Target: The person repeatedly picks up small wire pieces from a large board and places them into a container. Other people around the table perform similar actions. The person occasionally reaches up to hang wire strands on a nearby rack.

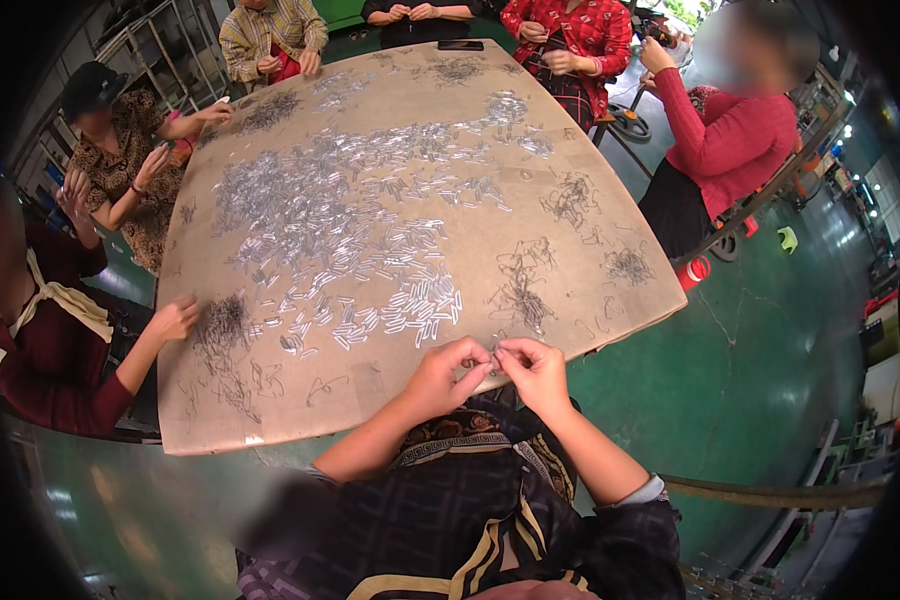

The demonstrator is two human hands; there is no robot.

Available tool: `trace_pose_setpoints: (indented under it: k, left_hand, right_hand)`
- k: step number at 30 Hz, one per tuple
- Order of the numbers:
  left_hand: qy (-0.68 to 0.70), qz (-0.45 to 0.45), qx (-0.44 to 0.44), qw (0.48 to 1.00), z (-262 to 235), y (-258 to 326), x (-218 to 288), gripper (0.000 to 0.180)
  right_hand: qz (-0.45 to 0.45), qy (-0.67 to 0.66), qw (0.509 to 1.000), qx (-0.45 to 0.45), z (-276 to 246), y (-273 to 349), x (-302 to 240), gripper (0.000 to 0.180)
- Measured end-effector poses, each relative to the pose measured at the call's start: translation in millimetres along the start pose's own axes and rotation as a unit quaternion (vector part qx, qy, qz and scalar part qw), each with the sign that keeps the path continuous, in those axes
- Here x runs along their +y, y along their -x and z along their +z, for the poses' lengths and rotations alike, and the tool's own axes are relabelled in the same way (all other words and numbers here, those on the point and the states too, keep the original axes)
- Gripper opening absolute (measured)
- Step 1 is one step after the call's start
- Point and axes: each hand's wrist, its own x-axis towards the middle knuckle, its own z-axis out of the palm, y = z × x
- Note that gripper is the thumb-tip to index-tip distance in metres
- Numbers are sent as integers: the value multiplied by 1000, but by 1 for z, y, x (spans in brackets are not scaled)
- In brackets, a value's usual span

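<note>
Close to the near edge of the table, my left hand (448, 376) and my right hand (535, 374) meet fingertip to fingertip. Both are closed in a pinch. Something small sits between the fingertips, too tiny and too covered to name. Just beyond them lies a loose heap of thin dark curly strands (522, 298). A wide spread of small, shiny, silver elongated pieces (410, 300) begins ahead of my left hand and runs across the table's middle to its far side.
Brown sheeting covers the large table (610, 310). More dark strand heaps (225, 335) lie along its edges, and a dark phone (461, 45) rests at the far edge. Several people sit around it; one person's hand (175, 318) reaches a left heap. A red container (694, 272) stands off the right edge.
</note>
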Motion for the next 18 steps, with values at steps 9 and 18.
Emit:
trace_pose_setpoints:
  k: [9, 18]
  left_hand:
    - [-55, 37, -33, 997, 19, -1, 2, 14]
    - [-22, 34, -122, 992, 26, 1, -7, 10]
  right_hand:
    - [-117, 154, 980, 54, -20, 30, -19, 13]
    - [-166, 206, 963, 47, -35, 51, -15, 9]
